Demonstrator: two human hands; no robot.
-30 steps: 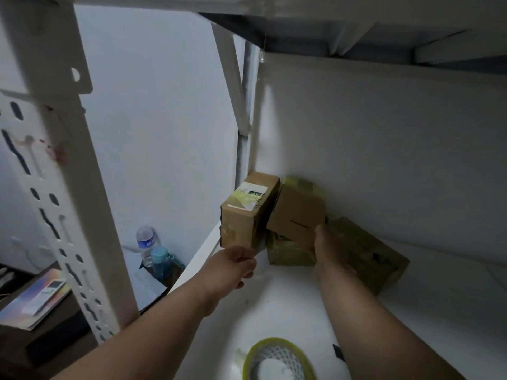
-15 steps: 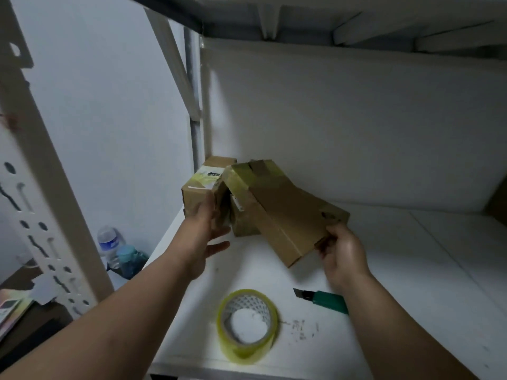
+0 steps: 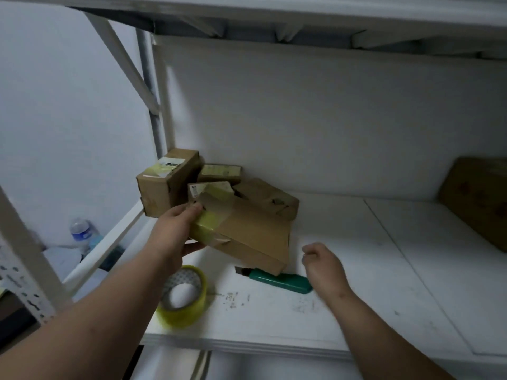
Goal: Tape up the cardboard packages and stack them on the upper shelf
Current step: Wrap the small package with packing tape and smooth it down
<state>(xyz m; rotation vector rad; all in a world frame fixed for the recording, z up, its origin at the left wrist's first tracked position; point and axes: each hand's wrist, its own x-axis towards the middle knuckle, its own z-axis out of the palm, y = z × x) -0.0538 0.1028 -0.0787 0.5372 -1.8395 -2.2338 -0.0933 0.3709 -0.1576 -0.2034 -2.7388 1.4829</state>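
Mid-frame on the white shelf, our left hand is clamped on the taped end of a flat box, thumb underneath, fingers on top. It's tilted, its lower right corner sitting over the green cutter. Our right hand hangs just right of the box, fingers loosely curled, holding nothing. Behind, toward center left, we've got a few more boxes bunched in the shelf's back corner. Tape roll sits lower left of center near the front edge. Bottles show at far left.
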